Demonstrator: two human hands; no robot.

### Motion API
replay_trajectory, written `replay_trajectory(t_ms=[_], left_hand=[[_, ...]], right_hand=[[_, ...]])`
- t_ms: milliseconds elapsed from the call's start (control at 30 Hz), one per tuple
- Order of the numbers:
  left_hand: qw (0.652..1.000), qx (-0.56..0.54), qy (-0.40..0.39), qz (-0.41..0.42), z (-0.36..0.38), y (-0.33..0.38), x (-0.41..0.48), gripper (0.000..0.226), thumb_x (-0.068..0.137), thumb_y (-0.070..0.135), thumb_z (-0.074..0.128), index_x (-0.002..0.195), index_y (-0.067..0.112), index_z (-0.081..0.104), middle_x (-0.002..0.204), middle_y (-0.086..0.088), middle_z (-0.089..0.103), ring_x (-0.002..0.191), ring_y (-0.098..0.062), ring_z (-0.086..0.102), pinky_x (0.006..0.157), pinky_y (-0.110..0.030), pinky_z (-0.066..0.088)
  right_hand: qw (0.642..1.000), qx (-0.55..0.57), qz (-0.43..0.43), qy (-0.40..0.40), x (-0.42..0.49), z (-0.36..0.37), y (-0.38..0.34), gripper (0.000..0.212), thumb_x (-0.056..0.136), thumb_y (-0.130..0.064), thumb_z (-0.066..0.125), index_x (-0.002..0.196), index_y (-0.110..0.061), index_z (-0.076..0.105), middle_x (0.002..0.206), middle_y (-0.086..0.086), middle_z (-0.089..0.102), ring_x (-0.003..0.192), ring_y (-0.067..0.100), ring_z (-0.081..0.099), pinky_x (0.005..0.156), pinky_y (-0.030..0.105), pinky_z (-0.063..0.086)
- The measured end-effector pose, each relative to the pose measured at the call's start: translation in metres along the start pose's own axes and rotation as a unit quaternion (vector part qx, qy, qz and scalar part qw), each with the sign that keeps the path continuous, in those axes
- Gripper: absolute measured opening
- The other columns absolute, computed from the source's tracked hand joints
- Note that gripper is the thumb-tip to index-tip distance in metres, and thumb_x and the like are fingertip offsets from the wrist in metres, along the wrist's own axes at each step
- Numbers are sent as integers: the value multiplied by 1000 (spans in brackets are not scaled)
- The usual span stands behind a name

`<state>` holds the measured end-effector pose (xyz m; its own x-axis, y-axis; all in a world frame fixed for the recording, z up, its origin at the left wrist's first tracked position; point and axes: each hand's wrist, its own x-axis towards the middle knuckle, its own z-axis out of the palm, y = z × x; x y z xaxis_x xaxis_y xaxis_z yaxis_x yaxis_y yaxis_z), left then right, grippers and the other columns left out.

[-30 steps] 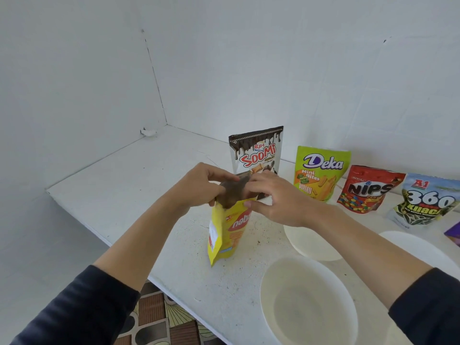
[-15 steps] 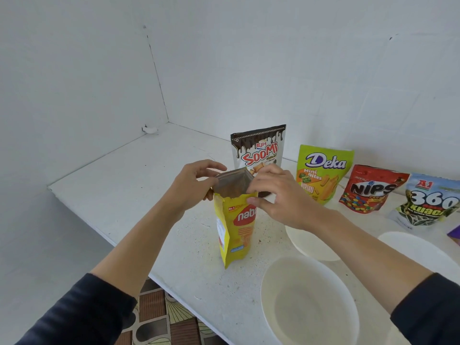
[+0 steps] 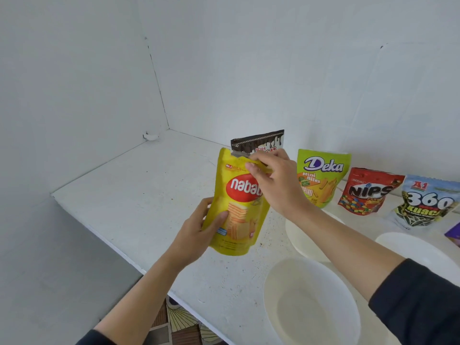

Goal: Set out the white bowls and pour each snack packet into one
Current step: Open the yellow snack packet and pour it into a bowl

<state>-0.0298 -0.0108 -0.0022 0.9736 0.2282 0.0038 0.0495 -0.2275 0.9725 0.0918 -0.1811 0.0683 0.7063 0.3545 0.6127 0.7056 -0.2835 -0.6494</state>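
Observation:
A yellow Nabati wafer packet (image 3: 236,207) is held upright above the white counter, its front facing me and its top torn open. My left hand (image 3: 199,232) grips its lower left side. My right hand (image 3: 271,180) pinches the packet's top right edge. A white bowl (image 3: 311,302) sits empty at the near right. A second bowl (image 3: 301,237) lies behind it under my right forearm, and a third bowl (image 3: 418,250) is at the far right.
Along the back wall stand a Soomi packet (image 3: 258,143), a green Deka packet (image 3: 323,178), a red Nips packet (image 3: 368,192) and a 360 Kuaci packet (image 3: 428,200). A purple packet corner (image 3: 454,235) shows at the right edge. The counter (image 3: 139,190) ends at left and front.
The packet turned from edge-on to front-facing. My left hand dropped from the opened top to the lower left side; my right hand still holds the top edge.

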Motion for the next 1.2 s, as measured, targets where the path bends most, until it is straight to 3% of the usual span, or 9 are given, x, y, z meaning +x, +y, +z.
replay_trajectory(t_ms=[167, 300, 500, 633, 800, 867, 967, 1133, 1200], left_hand=[[1000, -7, -8, 25, -4, -1, -1, 44, 92, 41, 65, 132, 31, 53, 120, 10, 72, 110, -17, 71, 91, -39, 61], [996, -76, -1, 42, -6, -2, 2, 49, 90, 36, 68, 134, 36, 46, 122, 0, 72, 107, -25, 73, 93, -45, 60], [982, -162, 67, 70, 10, 9, 9, 27, 101, 36, 48, 126, 42, 39, 123, -9, 69, 102, -28, 72, 85, -46, 62], [978, -203, 36, 26, 17, 20, 17, 21, 98, 46, 46, 116, 41, 56, 135, -5, 59, 121, -34, 63, 93, -58, 58], [963, -263, -23, -55, 13, 26, 30, 26, 91, 27, 67, 114, 36, 62, 140, -1, 58, 121, -34, 65, 92, -63, 56], [960, -268, -50, -71, 9, 26, 33, 28, 89, 24, 69, 114, 35, 62, 141, -3, 57, 123, -36, 63, 91, -63, 57], [962, -254, -76, -65, 5, 25, 36, 31, 87, 20, 71, 115, 31, 62, 143, -7, 56, 125, -38, 62, 87, -61, 58], [959, -256, -92, -76, -1, 23, 35, 29, 89, 18, 68, 115, 30, 61, 144, -8, 56, 125, -40, 61, 86, -60, 58], [959, -256, -96, -79, -4, 23, 34, 28, 90, 19, 67, 115, 31, 61, 144, -8, 56, 125, -41, 61, 83, -58, 58]], right_hand=[[997, -8, 59, 44, 13, -8, 5, 21, 95, -48, 55, 90, -29, 64, 84, -5, 68, 91, 15, 59, 81, 43, 52], [989, 17, 115, 93, 16, -21, 6, 29, 96, -47, 52, 85, -22, 61, 80, 2, 70, 83, 22, 67, 70, 50, 57], [976, 69, 180, 106, 12, -33, 6, 27, 98, -41, 56, 90, -16, 63, 80, 10, 71, 81, 25, 71, 69, 53, 60], [960, 137, 217, 108, 12, -41, 8, 11, 101, -29, 57, 104, -18, 59, 82, 11, 72, 82, 18, 73, 57, 28, 57], [964, 159, 198, 74, 7, -48, 12, 16, 97, -25, 64, 110, -31, 57, 84, 1, 71, 81, 6, 71, 57, 24, 56], [973, 113, 193, 59, 5, -49, 18, 19, 89, -35, 69, 104, -42, 60, 99, -3, 72, 98, 13, 71, 71, 37, 62], [982, 3, 185, 33, 6, -55, 17, 22, 74, -53, 67, 96, -52, 62, 105, -22, 65, 115, 12, 61, 97, 53, 50], [971, 112, 205, -55, 7, -62, 19, 20, 86, -33, 76, 105, -34, 69, 111, -9, 69, 98, 17, 72, 67, 34, 63], [961, 147, 218, -84, 5, -62, 17, 21, 87, -27, 78, 105, -31, 69, 115, -3, 68, 96, 20, 73, 65, 35, 63]])
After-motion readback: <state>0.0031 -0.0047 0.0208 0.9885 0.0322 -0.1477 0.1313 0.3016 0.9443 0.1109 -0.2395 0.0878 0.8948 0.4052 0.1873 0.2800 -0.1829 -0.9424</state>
